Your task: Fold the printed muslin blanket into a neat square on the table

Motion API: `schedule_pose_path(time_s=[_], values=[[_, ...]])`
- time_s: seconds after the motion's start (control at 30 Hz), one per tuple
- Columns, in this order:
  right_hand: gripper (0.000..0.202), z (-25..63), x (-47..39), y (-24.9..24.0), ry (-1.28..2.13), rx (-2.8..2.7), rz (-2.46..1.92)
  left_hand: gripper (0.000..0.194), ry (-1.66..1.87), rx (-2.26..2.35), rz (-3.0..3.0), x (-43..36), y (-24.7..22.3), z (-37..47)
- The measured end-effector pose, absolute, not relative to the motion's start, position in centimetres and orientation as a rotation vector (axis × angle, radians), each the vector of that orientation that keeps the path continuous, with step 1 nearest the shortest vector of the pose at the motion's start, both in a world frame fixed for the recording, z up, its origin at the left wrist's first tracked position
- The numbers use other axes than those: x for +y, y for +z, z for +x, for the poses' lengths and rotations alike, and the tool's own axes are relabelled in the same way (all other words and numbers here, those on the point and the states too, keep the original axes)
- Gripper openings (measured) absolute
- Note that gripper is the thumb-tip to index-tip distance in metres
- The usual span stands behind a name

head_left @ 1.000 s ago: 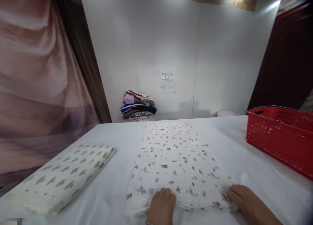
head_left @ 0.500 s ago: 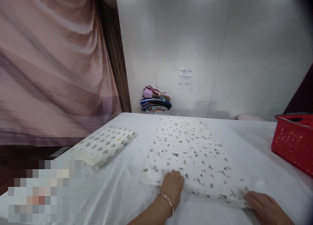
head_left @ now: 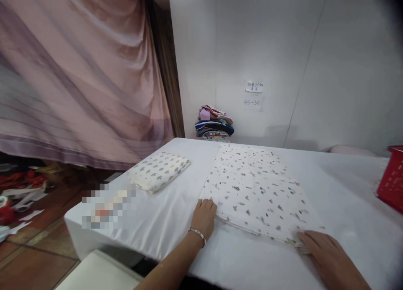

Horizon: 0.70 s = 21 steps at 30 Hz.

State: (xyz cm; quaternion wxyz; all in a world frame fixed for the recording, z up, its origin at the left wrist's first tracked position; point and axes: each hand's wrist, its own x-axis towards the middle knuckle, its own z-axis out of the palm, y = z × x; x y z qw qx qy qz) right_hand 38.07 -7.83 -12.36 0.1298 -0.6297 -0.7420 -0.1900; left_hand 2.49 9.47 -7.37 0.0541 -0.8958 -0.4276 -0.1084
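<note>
A white cloth (head_left: 252, 193) with small grey and beige printed figures lies folded in layers on the white table. My left hand (head_left: 204, 217), with a bracelet at the wrist, grips its near left corner, fingertips bent over the edge. At the near right corner, my right hand (head_left: 324, 250) is closed over the layered edge; its thumb is mostly hidden. To the left lies another folded cloth (head_left: 162, 170), cream with grey heart-like shapes, apart from both hands.
A red plastic basket (head_left: 392, 180) stands at the table's right side. Beyond the far edge is a stack of folded fabrics (head_left: 214, 124) against the wall. A blurred-out item (head_left: 108, 206) lies near the left corner. A pale seat (head_left: 97, 273) shows below.
My left hand has slid left along the cloth's near edge to its corner. My right hand stays by the right corner, reaching slightly further over it. The view has turned left, showing more floor.
</note>
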Motion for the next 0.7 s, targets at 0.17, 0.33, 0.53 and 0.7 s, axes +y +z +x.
schedule_pose_path(time_s=[0.17,0.33,0.53,0.7], values=[[0.043,34.7,-5.2,-11.5,-0.507,-2.156,-1.736,0.029,-0.325,-1.379,-2.683,10.0,-7.0,2.0],[0.035,35.3,-6.0,-11.0,-0.355,-2.273,-1.707,0.027,-0.260,-1.310,-2.735,9.4,-6.7,0.6],[0.034,35.5,-6.3,-10.1,-0.136,-2.277,-1.795,0.026,-0.215,-1.215,-2.862,7.8,-6.5,-0.9],[0.027,32.2,-3.9,-7.1,0.276,-2.362,-1.648,0.040,-0.395,-1.242,-3.210,8.9,-5.0,-2.7]])
